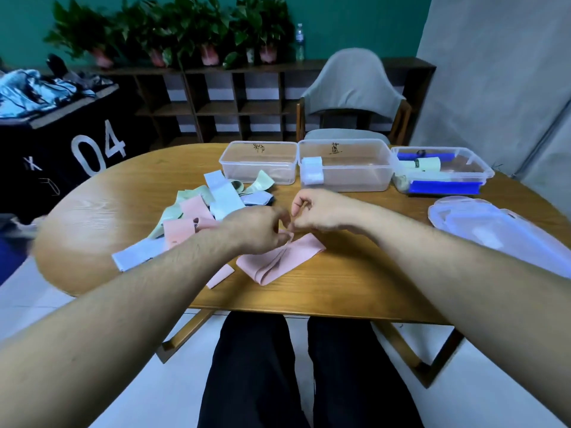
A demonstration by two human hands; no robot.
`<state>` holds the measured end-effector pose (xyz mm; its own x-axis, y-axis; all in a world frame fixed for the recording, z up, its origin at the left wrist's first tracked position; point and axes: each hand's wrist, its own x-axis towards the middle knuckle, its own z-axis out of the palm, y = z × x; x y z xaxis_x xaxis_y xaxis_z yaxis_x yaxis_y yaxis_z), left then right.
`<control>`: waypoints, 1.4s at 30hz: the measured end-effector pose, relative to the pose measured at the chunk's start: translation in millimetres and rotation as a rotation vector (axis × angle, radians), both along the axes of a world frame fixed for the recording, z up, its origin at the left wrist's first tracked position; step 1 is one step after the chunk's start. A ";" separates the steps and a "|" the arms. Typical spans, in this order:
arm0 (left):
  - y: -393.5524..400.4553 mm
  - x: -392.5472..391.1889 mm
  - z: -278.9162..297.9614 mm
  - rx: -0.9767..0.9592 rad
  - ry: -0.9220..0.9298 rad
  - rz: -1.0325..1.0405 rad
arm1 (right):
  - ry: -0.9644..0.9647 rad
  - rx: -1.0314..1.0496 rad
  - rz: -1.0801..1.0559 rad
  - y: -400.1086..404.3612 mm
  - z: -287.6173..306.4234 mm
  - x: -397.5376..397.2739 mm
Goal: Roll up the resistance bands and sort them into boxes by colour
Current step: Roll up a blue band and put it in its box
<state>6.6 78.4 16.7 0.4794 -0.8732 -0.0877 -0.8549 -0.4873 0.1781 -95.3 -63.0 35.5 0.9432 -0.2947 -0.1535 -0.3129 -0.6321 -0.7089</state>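
Note:
A pink resistance band [279,257] lies flat on the wooden table [340,282] in front of me. My left hand [256,230] and my right hand [321,213] meet at its far end, and both pinch that end with curled fingers. To the left lies a loose pile of bands [197,208] in pink, pale green and pale blue. Three clear boxes stand at the back: a left box [258,162] that looks empty, a middle box [344,165] holding a rolled pale blue band [312,174], and a right box [441,171] with dark blue and pale green rolls.
Clear plastic lids [494,223] lie stacked at the table's right. A grey chair [352,91] stands behind the boxes. A shelf with potted plants [173,35] lines the back wall. A black cabinet marked 04 [61,140] stands to the left. My legs are below the table's front edge.

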 end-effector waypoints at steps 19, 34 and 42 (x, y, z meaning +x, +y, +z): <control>36.9 35.6 -90.0 -0.444 0.041 0.306 | -0.034 0.051 -0.085 25.5 -58.5 123.5; 37.9 34.0 -88.3 -0.467 0.022 0.279 | -0.024 0.264 -0.222 33.5 -52.1 147.3; 35.3 38.2 -70.3 -0.421 0.174 0.355 | -0.204 0.266 -0.252 12.6 -27.2 104.3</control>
<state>44.8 113.6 -53.6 0.7589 -0.6383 0.1292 -0.5931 -0.5954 0.5420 9.0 -50.4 8.3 0.8654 -0.4957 -0.0730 -0.2707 -0.3400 -0.9006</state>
